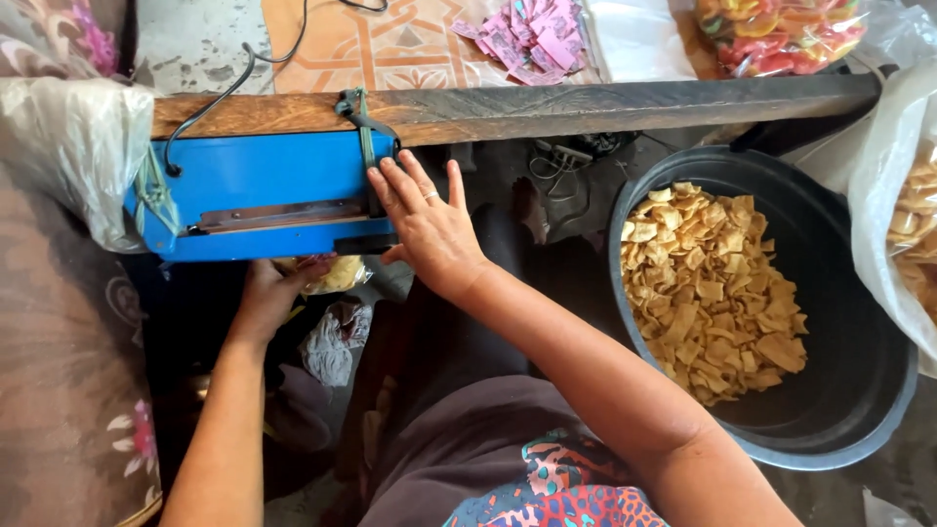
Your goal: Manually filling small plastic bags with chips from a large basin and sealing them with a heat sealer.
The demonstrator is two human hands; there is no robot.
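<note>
**Pressing at the blue sealer: hands and surroundings**

Starting at the left edge, a clear plastic bag (73, 146) bulges against the blue heat sealer (264, 195), which sits under a dark wooden plank (586, 105) running across the view. A black cable (220, 98) loops from the sealer's top left corner over the plank.

Below the sealer's front edge, the left hand (268, 293) holds a small clear packet of yellow chips (337, 276), its fingers closed on the packet's left end. The packet lies just under the sealer's bar, largely hidden by it.

The right hand (429, 229) rests flat on the sealer's right end, fingers spread and extended, gripping nothing. A ring shows on one finger.

Beyond the plank lies a heap of small pink paper labels (532, 39); further right, a clear bag of multicoloured crackers (781, 34).

At the right, a black round tub (849, 390) holds loose yellow chips (712, 288). A large clear bag of chips (903, 224) overlaps the tub's right rim.
</note>
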